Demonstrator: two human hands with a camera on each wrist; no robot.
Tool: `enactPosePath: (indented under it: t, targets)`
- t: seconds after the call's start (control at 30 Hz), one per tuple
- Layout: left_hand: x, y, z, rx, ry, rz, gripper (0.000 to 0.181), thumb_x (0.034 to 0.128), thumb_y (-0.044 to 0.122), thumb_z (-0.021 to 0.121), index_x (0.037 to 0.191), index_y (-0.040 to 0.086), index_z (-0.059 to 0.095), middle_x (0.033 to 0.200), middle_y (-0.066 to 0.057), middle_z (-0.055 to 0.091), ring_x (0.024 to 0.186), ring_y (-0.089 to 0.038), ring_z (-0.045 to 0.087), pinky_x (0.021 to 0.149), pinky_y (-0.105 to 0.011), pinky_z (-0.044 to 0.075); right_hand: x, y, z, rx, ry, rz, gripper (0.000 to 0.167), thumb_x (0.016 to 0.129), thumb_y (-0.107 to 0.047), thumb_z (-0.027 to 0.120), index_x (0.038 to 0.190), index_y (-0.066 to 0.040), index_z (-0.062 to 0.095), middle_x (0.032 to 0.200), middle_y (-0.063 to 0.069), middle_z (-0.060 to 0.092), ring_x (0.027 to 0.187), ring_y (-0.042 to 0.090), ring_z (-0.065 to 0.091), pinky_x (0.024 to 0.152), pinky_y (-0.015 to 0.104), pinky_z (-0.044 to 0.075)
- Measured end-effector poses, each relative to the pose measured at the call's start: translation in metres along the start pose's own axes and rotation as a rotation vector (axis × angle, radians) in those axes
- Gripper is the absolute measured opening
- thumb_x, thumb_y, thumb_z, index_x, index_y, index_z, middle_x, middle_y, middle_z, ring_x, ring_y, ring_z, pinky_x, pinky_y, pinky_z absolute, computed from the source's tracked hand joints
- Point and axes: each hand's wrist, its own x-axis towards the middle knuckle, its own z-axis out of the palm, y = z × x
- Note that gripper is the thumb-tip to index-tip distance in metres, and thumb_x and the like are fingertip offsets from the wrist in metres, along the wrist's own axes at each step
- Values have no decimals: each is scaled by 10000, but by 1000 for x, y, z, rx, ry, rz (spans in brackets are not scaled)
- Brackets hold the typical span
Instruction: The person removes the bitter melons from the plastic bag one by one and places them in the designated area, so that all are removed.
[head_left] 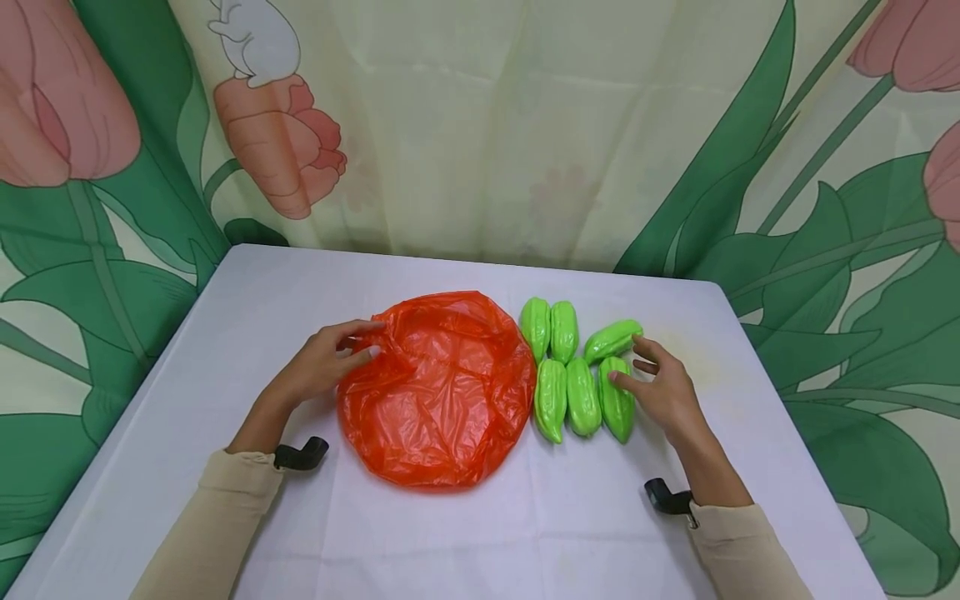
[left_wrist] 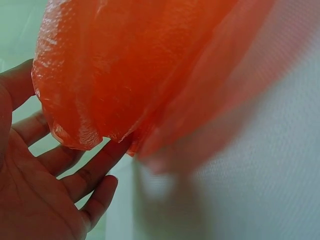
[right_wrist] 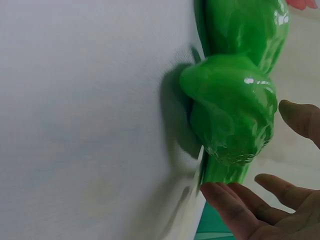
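Observation:
A red plastic bag [head_left: 450,400] lies spread in a rounded shape on the white table, its opening facing up. My left hand [head_left: 327,360] is at the bag's left edge, fingers spread and loosely bent. In the left wrist view, the red film [left_wrist: 125,65] hides some fingertips. To the right of the bag lie several glossy green, long, ridged pepper-like vegetables in two rows. Beside the rightmost of the front row, a green vegetable [head_left: 617,408], is my right hand [head_left: 663,387], thumb and fingers apart. A gap shows between that thumb and a green vegetable [right_wrist: 232,110] in the right wrist view.
The white cloth-covered table [head_left: 420,550] reaches back to a curtain [head_left: 480,142] printed with tulips, leaves and a rabbit on a carrot. A tilted green vegetable [head_left: 613,340] lies at the right end of the back row. Small black cameras [head_left: 302,454] are strapped at both wrists.

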Motion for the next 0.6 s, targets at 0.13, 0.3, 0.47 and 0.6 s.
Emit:
enactPosePath:
  t: [0.13,0.3,0.47,0.6]
  targets:
    - [0,-1,0,1,6,9,525,1058,229,667,1552,105,540,1511,-194,599,1374,-435,564,1120,-609,526,14,-3,0,1,3,-6,867,992,-220,749,1695,-108,253,1700,239,358,1527,463,424,1187,642,437]
    - [0,-2,0,-7,6,23,517,1056,226,671,1543,103,549,1501,-188,609,1360,-413,580,1152,-621,493,26,-5,0,-3,14,4,812,1002,-210,724,1677,-76,293,1699,246,355,1514,471,440,1175,618,463]
    - [1,-2,0,-9,7,30,517,1058,215,668,1545,92,545,1515,-195,598,1373,-420,574,1168,-634,470,36,-9,2,-11,49,8,765,994,-176,733,1649,-57,357,1680,241,393,1464,454,517,1138,586,511]
    - [1,-2,0,-6,9,29,519,1058,213,667,1546,92,543,1523,-196,591,1381,-427,568,1163,-637,473,46,-11,5,-38,70,6,746,988,-154,751,1638,-77,393,1669,226,419,1417,443,571,1097,570,548]
